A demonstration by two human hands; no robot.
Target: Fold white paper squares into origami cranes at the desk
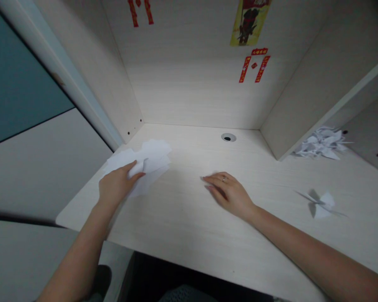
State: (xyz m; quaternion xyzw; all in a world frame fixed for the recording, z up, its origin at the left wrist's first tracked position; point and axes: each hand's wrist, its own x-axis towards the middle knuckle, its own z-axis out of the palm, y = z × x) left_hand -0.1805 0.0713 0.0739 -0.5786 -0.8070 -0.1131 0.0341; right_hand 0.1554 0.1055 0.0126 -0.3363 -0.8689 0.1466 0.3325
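Pinched between thumb and fingers of the left hand (118, 186): near edge of the top sheet in a loose paper stack (151, 159), centre left of the frame. Grip closed on that sheet, thumb on top, edge curled up slightly against the fingers. Remaining sheets fanned out unevenly, flat on the bench (182, 218), close to its left edge and the left side panel.

Flat on the bench at the middle of the frame: right hand (229, 193), palm down, grip open and holding nothing, fingers straight, side by side, pointing toward the left. Ring (224, 179) on one finger. Well apart from the paper stack, bare wood between.

Further out, at the right of the frame: single folded paper crane (319, 204) on the bench, well apart from the right hand. Above it, in the side compartment at upper right, heap of folded paper cranes (323, 144). Cable hole (228, 137) near the back wall, above the right hand. Red stickers (254, 65) and yellow poster (250, 21) on the back wall, top of the frame.
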